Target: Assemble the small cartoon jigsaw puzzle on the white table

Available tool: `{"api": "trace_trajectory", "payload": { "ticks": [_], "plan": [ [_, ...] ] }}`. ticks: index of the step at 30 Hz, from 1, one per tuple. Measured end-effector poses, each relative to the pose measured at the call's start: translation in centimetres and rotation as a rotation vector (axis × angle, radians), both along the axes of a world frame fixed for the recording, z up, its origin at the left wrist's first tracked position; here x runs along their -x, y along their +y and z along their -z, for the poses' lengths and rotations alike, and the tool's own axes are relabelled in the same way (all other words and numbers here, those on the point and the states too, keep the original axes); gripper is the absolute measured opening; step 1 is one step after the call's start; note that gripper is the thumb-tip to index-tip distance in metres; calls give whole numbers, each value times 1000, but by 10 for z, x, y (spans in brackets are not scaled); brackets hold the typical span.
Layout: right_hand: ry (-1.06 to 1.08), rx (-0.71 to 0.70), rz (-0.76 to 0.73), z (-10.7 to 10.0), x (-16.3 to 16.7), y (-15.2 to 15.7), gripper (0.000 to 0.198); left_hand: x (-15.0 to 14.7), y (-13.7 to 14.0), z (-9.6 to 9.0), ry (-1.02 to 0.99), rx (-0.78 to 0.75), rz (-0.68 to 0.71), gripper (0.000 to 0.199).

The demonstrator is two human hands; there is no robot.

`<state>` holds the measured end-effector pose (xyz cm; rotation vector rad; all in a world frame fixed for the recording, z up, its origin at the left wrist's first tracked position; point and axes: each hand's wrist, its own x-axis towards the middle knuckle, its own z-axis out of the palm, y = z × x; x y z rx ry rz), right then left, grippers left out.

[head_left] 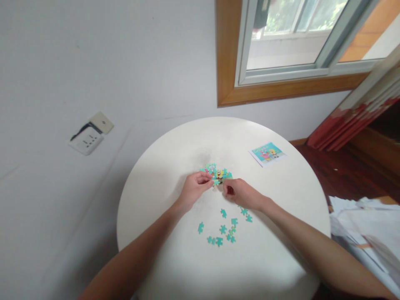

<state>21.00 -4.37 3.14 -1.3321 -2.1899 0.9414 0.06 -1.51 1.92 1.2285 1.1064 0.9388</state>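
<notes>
A partly joined jigsaw puzzle with a yellow cartoon figure on teal lies mid-table between my hands. My left hand is at its left side, thumb and fingers drawn together on the puzzle's edge. My right hand is curled at the lower right edge, fingertips close to the puzzle; whatever it pinches is hidden. Just below the puzzle, a small pale piece shows between the hands. Several loose teal jigsaw pieces are scattered nearer to me, and a few lie beside my right wrist, such as one piece.
The round white table stands against the wall. A picture card with the cartoon figures lies at its back right. Papers are piled beyond the right edge. A window and a red-and-white curtain are behind.
</notes>
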Motion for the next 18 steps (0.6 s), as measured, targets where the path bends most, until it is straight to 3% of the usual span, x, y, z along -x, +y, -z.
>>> {"api": "trace_trajectory", "payload": {
  "ticks": [7, 18],
  "plan": [
    [-60, -119, 89, 16, 7, 3, 14, 5, 5, -4, -15, -3, -43, 32],
    [-259, -248, -49, 13, 26, -7, 12, 8, 6, -4, -31, -15, -64, 32]
  ]
}}
